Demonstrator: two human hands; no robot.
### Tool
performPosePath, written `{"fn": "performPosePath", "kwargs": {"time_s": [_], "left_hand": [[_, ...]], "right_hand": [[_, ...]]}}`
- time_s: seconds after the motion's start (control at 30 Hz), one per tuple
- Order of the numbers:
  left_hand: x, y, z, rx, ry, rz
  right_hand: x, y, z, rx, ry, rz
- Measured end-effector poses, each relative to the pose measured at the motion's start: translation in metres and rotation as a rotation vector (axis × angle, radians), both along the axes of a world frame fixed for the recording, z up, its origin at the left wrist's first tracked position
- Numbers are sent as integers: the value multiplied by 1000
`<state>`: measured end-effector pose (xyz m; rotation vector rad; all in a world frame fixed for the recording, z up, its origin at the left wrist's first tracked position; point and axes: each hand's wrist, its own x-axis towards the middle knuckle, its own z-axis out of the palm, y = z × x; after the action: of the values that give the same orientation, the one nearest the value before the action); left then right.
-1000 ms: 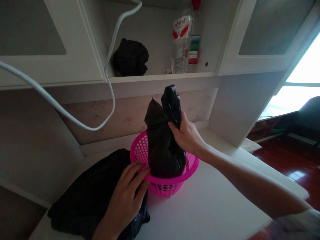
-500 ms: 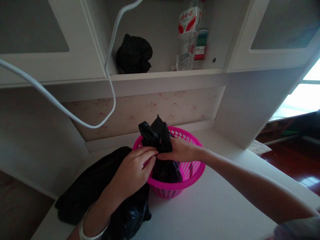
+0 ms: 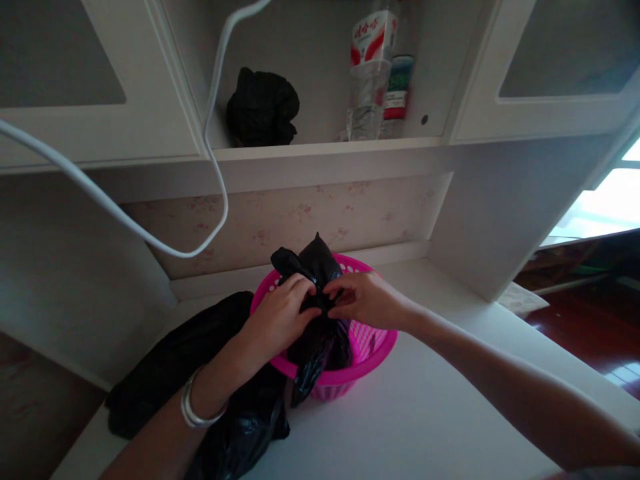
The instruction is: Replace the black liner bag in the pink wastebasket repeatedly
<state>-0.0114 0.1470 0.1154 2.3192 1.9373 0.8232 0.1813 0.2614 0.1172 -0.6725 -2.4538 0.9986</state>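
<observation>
A black plastic bag (image 3: 315, 347) sits in a bright pink plastic basket (image 3: 383, 352), its gathered top standing above the rim and one loose end hanging over the front. My left hand (image 3: 280, 317) grips the bag's gathered neck from the left, fingers bent and thumb underneath. Facing it, my right hand (image 3: 367, 300) pinches the same neck from the right. The fingertips are close together, and the plastic between them is partly hidden. Beneath my left forearm, more black plastic (image 3: 190, 360) lies beside the basket.
Above is a shelf (image 3: 325, 151) holding a crumpled black bag (image 3: 263, 107), a clear bottle (image 3: 370, 80) and a green-and-red container (image 3: 399, 90). A white cable (image 3: 125, 217) loops down at the left. The basket rests on a white tabletop (image 3: 400, 413).
My hands have shifted on the bag's neck, the left one reaching further up and over. A loose end of plastic now drapes over the basket's front rim.
</observation>
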Motion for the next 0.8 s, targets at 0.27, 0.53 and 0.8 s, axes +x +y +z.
{"fn": "performPosePath", "kwargs": {"time_s": [0.27, 0.53, 0.8], "left_hand": [[-9, -15, 11, -2, 135, -4], [2, -22, 13, 2, 118, -73], [4, -21, 7, 2, 158, 11]], "right_hand": [[8, -5, 6, 126, 10, -32], [8, -16, 5, 22, 145, -32], [6, -20, 2, -79, 193, -56]]}}
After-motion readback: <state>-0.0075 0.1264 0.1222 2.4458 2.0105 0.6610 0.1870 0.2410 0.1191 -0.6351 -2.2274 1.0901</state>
